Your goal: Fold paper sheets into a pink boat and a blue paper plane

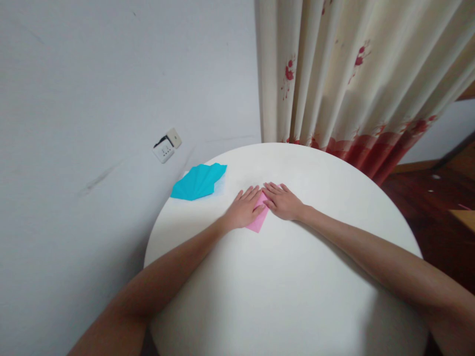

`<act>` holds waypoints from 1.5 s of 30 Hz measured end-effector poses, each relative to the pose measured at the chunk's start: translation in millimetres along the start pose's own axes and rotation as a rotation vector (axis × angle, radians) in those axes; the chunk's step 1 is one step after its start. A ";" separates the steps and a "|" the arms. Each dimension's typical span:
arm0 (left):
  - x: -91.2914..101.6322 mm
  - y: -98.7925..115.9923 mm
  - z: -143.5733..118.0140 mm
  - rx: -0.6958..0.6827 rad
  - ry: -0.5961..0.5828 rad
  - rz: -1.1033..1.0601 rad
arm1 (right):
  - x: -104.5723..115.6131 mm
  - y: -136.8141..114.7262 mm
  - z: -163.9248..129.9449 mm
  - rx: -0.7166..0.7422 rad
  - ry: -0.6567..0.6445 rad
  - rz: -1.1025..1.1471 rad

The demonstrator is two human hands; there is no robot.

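The paper sheet (259, 222) lies on the desk (282, 277), partly beneath the left hand (243, 210) and the right hand (285, 202), which rest side by side; left of them and slightly farther back, the paper stack (196, 182) lies near the rim; beyond that, the socket (164, 150) sits on the wall (111, 74); the curtain (334, 84) hangs behind the desk, towards the right; the floor (411, 198) shows at far right.

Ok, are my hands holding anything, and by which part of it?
Nothing looks gripped. Your left hand lies palm down across the left side of the pink paper; your right hand rests on its upper-right end.
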State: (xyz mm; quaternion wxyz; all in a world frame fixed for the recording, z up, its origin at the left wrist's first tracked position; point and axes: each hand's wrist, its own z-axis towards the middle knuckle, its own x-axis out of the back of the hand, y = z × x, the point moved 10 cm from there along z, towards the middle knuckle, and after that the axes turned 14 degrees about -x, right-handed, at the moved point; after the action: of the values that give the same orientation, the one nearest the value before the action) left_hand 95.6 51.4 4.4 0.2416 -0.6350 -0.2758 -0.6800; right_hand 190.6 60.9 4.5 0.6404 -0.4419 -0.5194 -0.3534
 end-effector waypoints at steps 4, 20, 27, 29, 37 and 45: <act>0.8 1.2 -0.7 0.000 -0.003 0.004 | -0.8 10.8 2.1 -0.079 0.024 -0.015; -1.8 0.3 0.2 -0.026 0.000 0.023 | 20.5 30.7 4.1 -0.226 0.226 0.060; 0.6 1.9 -0.6 -0.013 -0.012 0.010 | 8.8 -6.8 -1.1 0.045 0.071 0.059; 1.5 1.8 -0.3 -0.009 -0.002 0.008 | 4.9 -3.8 -0.3 0.017 0.044 0.032; 0.6 -0.1 -1.7 0.015 -0.017 0.009 | 3.2 -1.1 0.4 0.017 0.008 0.014; 2.7 -2.6 -8.1 0.060 -0.068 0.012 | 1.6 0.0 -0.1 0.004 -0.010 0.020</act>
State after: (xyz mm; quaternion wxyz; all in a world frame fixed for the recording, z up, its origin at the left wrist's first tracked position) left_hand 87.7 47.8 6.6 0.2551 -0.6517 -0.3002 -0.6481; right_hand 191.0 60.9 6.0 0.6422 -0.4475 -0.5190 -0.3435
